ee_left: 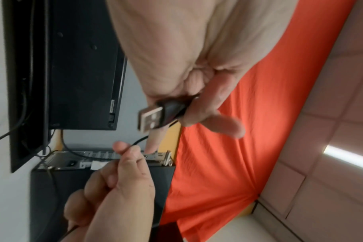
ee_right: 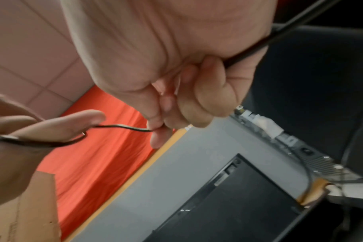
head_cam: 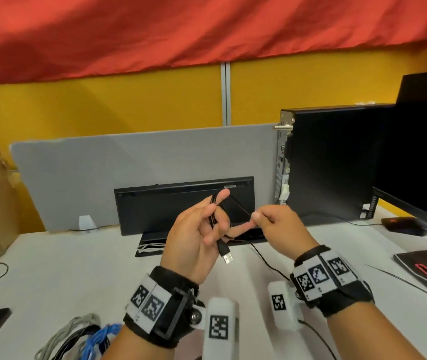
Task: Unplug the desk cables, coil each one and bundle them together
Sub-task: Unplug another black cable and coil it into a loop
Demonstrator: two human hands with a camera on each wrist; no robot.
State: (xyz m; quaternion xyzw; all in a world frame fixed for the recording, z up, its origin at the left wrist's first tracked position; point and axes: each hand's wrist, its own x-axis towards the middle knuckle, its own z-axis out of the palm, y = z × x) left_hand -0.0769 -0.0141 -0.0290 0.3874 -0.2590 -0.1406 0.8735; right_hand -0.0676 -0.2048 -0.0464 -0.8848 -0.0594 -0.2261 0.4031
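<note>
Fingers (head_cam: 216, 211) of both hands pinch black cable (head_cam: 211, 216), seemingly looped

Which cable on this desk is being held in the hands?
The thin black USB cable: left hand grips its loops, right hand pinches it. The grey, blue and black bundle lies untouched.

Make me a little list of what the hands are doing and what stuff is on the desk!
left hand: grips loops of the black cable, USB plug hanging below
right hand: pinches the same cable
keyboard: propped upright against the grey divider
computer tower: right of the keyboard
cable pile: grey, blue and black, near edge of the desk
</note>
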